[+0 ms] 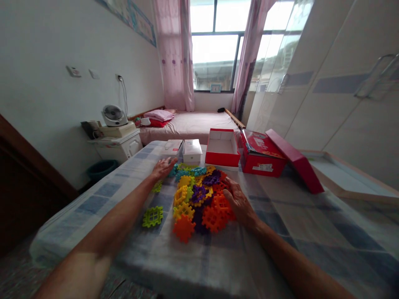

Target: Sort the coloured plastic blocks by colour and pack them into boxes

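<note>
A pile of plastic gear-shaped building pieces (pixel 184 228) in orange, yellow, purple, green and blue lies on the checked cloth in front of me. My left hand (pixel 164 167) reaches to the pile's far left side, fingers stretched out by the blue pieces (pixel 198 171). Along the right edge of the heap rests my right hand (pixel 239 200), its thumb apart from the fingers, touching the orange pieces (pixel 222 202). I see nothing gripped in either hand. A green square piece (pixel 152 216) lies apart at the left, and another green piece (pixel 157 187) sits near my left wrist.
Behind the pile stand two white boxes (pixel 192 150), an open red box (pixel 222 159) and a red box with things on top (pixel 263 165). A red lid (pixel 294 161) leans against it. Further right is a shallow wooden-edged tray (pixel 352 192). A bed (pixel 199 122) lies beyond the table.
</note>
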Motion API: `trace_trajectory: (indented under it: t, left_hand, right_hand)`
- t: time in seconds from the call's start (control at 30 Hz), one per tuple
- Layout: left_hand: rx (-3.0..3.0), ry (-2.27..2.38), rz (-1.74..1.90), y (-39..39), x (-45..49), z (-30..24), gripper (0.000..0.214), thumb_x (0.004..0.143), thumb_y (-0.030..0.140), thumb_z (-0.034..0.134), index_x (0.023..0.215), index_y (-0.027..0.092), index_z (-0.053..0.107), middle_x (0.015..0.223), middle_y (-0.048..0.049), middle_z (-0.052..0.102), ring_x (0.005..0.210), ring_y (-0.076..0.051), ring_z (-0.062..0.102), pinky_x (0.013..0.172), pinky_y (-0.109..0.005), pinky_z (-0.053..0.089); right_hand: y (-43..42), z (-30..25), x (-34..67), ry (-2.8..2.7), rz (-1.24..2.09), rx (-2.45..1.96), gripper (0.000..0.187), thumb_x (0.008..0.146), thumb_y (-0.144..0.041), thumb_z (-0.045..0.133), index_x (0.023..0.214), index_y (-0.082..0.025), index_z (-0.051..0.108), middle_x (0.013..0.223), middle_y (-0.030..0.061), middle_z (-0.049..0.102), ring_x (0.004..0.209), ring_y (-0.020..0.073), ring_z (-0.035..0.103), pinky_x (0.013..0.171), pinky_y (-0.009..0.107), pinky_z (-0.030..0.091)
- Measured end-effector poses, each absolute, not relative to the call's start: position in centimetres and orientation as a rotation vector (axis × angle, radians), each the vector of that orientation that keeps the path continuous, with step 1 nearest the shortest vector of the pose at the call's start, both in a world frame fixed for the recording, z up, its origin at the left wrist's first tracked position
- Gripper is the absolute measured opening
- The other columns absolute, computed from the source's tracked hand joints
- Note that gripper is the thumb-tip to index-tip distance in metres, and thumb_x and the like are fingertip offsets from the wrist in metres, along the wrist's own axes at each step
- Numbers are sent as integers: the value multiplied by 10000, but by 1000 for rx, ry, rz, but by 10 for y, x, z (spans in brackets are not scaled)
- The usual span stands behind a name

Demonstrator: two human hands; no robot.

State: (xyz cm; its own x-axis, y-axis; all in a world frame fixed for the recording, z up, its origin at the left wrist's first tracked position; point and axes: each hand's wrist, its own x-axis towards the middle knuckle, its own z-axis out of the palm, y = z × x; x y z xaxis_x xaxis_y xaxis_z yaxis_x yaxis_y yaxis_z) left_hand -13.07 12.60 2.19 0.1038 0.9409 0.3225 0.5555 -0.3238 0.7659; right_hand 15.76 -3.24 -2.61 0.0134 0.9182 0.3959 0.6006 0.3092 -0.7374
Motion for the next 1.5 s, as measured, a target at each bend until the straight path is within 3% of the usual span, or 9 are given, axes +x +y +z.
trace_trajectory:
  t: [0.17,0.37,0.5,0.73,0.97,1.13,1.27,1.4,1.5]
  left_hand:
    - [1893,1352,955,128,-126,20,624,614,655,654,972,146,687,1174,-174,648,1161,-331,552,995,-408,374]
    - [1762,1253,843,105,-106,29,743,562,632,711,1093,113,663,1102,-127,685,998,-287,625,862,-350,467]
    - [1678,1154,755,95,-87,26,744,602,629,688,1133,108,645,1016,-93,705,888,-238,645,746,-301,498]
    - [1900,1143,798,72,-49,35,582,682,567,647,1074,139,683,909,-64,715,817,-220,649,718,-297,501]
    - [2271,1095,889,34,6,50,361,742,403,641,1027,189,690,1025,-67,698,975,-229,629,894,-337,469]
    - [2588,890,883,2,26,55,426,780,470,613,1115,208,640,1088,-77,658,1015,-235,604,920,-367,464]
    - [2710,909,938,-16,-16,62,524,810,500,575,1242,205,553,1282,-104,562,1193,-266,505,1036,-425,381]
    - [2573,1377,981,-22,-103,35,545,880,510,429,1316,187,478,1410,-129,439,1309,-282,393,1093,-474,305]
    - [2405,1671,969,-27,-160,1,646,844,595,402,1320,163,471,1423,-149,420,1353,-319,321,1124,-511,235]
  right_hand:
    - [-32,-26,158,-1692,472,-1412,551,904,-481,359,1365,-180,387,1390,122,432,1302,225,390,1103,427,299]
    - [-32,-26,157,-1728,469,-1429,567,893,-485,384,1367,-172,389,1382,125,446,1291,233,402,1094,434,305]
    - [-33,-26,155,-1710,474,-1448,567,897,-483,375,1373,-175,381,1389,124,440,1303,238,388,1094,451,299]
    - [-31,-29,156,-1656,471,-1461,574,903,-483,366,1387,-174,368,1418,116,408,1326,228,355,1114,445,270]
    - [-27,-28,159,-1493,533,-1369,556,906,-525,320,1348,-208,439,1399,101,446,1317,226,377,1122,455,258]
    - [-27,-22,166,-1383,598,-1224,583,907,-582,236,1292,-228,495,1341,69,516,1250,222,458,1068,424,357]
    - [-29,-20,165,-1331,580,-1293,599,905,-600,234,1285,-219,496,1321,74,533,1239,235,468,1064,449,350]
    - [-30,-21,162,-1385,527,-1384,616,881,-615,317,1313,-201,467,1345,105,500,1262,251,434,1088,478,293]
    - [-29,-22,160,-1443,478,-1412,609,885,-590,323,1324,-189,454,1348,121,483,1280,252,407,1097,488,269]
